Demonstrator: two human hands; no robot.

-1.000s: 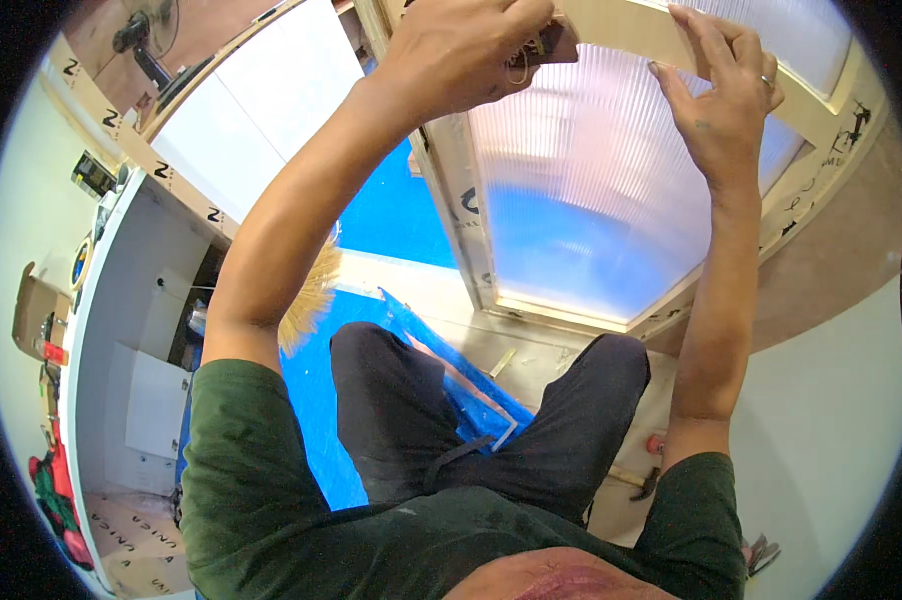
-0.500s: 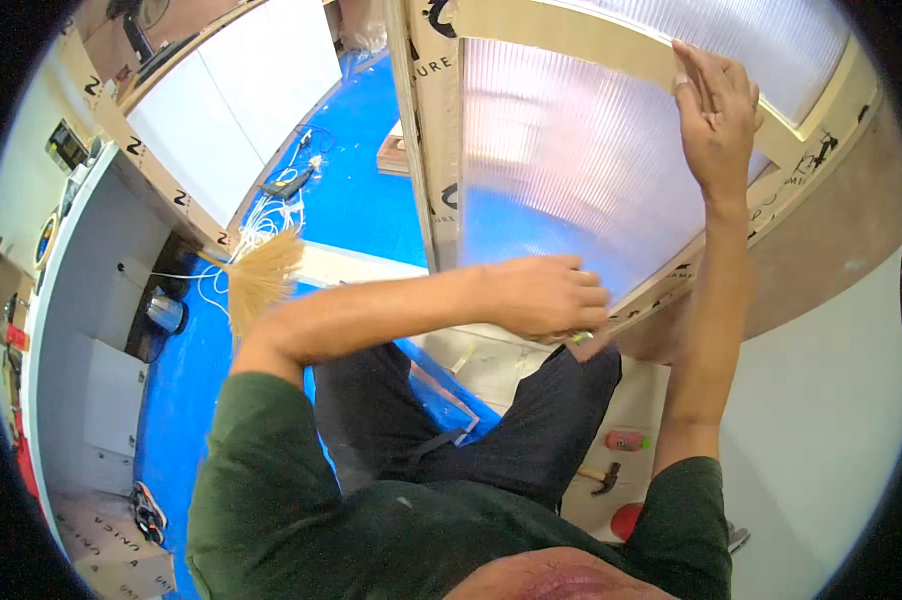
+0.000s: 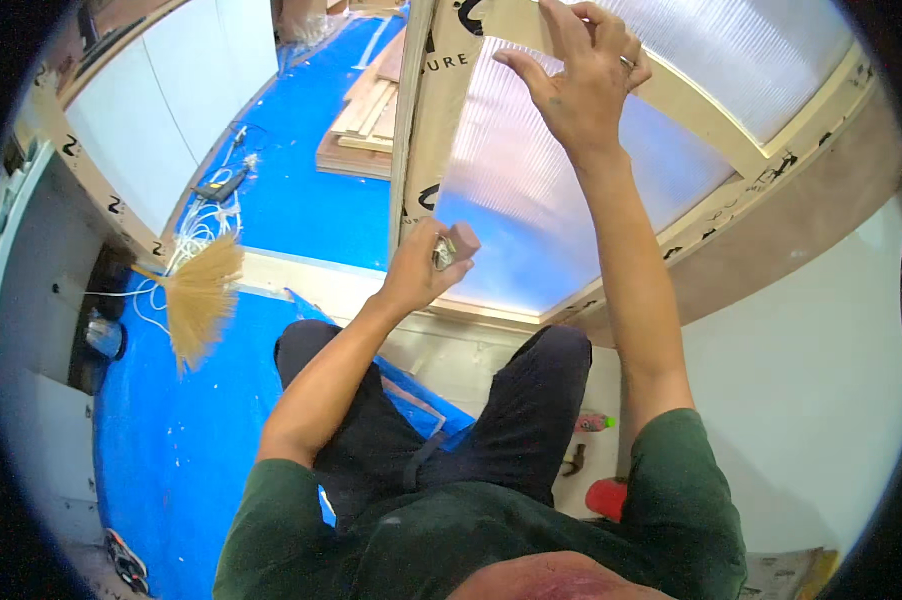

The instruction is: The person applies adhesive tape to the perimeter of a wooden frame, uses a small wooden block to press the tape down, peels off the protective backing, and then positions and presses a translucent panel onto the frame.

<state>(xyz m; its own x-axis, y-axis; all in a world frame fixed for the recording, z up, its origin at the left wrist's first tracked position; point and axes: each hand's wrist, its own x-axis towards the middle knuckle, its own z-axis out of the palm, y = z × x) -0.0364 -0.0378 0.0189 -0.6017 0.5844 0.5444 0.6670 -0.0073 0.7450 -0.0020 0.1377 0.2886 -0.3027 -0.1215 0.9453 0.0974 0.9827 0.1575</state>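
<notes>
A wooden door-like frame [image 3: 433,120] with ribbed translucent panels [image 3: 516,215] stands before me. My left hand [image 3: 413,268], near the lower left upright, is closed around a small rolled, pale greenish bundle [image 3: 444,254] with a pinkish-brown flap [image 3: 463,238] sticking out. What the bundle is I cannot make out. Higher up, my right hand [image 3: 589,95] lies against the cross rail [image 3: 691,110], its thumb spread away from the other fingers. It holds nothing that I can see.
Blue sheeting [image 3: 191,430] covers the floor at left, where a straw broom [image 3: 206,300] lies by white cables [image 3: 206,220]. Beyond the frame, boards [image 3: 366,125] are stacked. A hammer [image 3: 574,460], a pink bottle [image 3: 593,423] and a red object [image 3: 606,497] are beside my right leg.
My left hand has swung from in front of my right knee leftward to the frame's left upright, still holding the bundle. My right hand has slid left along the rail, and its thumb has spread.
</notes>
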